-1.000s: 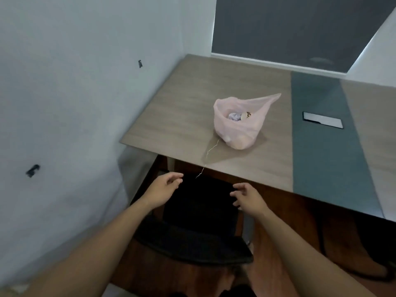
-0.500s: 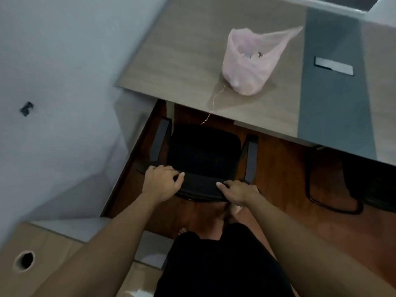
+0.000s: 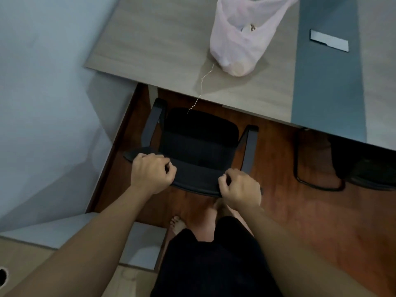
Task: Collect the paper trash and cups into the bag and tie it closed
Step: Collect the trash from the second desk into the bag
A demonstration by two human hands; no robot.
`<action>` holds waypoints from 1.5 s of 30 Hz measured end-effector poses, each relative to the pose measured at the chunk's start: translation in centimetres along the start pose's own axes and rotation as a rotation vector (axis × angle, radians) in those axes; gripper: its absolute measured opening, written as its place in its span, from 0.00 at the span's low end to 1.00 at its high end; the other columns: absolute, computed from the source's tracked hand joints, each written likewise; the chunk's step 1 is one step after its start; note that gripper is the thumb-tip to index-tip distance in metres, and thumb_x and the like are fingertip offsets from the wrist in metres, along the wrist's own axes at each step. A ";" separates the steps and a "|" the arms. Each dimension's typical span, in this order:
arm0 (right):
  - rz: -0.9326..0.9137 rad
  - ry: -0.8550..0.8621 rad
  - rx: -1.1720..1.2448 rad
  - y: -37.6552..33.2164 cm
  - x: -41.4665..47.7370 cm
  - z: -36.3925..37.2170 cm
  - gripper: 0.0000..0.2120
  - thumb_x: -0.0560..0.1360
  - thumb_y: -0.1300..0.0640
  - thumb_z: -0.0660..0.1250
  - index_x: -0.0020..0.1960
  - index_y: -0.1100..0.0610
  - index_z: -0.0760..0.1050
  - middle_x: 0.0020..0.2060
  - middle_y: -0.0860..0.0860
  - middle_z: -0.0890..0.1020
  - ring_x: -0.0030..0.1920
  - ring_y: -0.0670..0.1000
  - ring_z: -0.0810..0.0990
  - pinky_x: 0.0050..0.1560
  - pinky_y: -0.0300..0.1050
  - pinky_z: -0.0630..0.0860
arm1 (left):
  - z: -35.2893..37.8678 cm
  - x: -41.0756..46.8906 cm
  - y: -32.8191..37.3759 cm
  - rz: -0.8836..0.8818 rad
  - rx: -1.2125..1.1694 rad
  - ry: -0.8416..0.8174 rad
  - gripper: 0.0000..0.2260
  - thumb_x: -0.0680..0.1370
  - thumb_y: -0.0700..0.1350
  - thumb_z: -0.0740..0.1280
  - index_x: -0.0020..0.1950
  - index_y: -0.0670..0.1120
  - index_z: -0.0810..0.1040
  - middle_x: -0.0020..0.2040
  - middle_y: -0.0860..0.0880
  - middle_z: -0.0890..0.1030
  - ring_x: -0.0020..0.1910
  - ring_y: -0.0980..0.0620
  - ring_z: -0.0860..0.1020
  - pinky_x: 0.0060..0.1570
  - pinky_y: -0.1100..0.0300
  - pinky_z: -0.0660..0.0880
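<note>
Nearest, both arms reach down and forward over the person's dark-clothed legs and bare feet (image 3: 179,224), and each hand is curled tight around the top edge of the chair (image 3: 199,151) backrest: the left hand (image 3: 151,173) at its left end, the right hand (image 3: 240,186) at its right end, thumbs on the near side and fingers over the far side. That two-handed, spread grip suits shifting the chair squarely, probably to pull it out from the desk or push it in; which one cannot be told. The chair sits tucked partly under the desk (image 3: 154,46), armrests pointing toward it, on a reddish wooden floor (image 3: 310,221). Farther off, on the desk top, stands the pink plastic bag (image 3: 240,42), mouth open and handles loose, so it is not yet tied. Something pale, likely paper trash or a cup, shows inside, too small to name. A thin string (image 3: 202,79) trails from the bag's base over the desk edge toward the chair seat, perhaps meant for tying. A flat grey plate (image 3: 329,40) lies beyond on the desk's dark strip.
</note>
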State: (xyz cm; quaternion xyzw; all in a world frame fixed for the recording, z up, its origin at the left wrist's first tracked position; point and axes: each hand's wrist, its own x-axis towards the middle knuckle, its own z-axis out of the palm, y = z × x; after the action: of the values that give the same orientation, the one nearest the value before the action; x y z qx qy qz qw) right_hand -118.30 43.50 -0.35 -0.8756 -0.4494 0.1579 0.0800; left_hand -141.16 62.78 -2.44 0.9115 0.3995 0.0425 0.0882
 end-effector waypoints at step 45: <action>0.040 0.110 0.002 4.0 27.9 -5.8 0.21 0.78 0.35 0.56 0.35 0.47 0.71 0.30 0.43 0.76 0.30 0.43 0.72 0.30 0.42 0.62 | 0.6 28.5 0.9 0.011 -0.024 0.043 0.15 0.78 0.56 0.62 0.33 0.51 0.72 0.26 0.54 0.71 0.27 0.50 0.71 0.39 0.54 0.69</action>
State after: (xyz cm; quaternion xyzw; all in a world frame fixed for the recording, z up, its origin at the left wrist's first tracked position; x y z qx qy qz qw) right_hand -98.00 63.81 -1.79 -0.8918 -0.4264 0.1113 0.1021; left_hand -121.17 83.06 -2.66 0.9114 0.3959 0.0674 0.0900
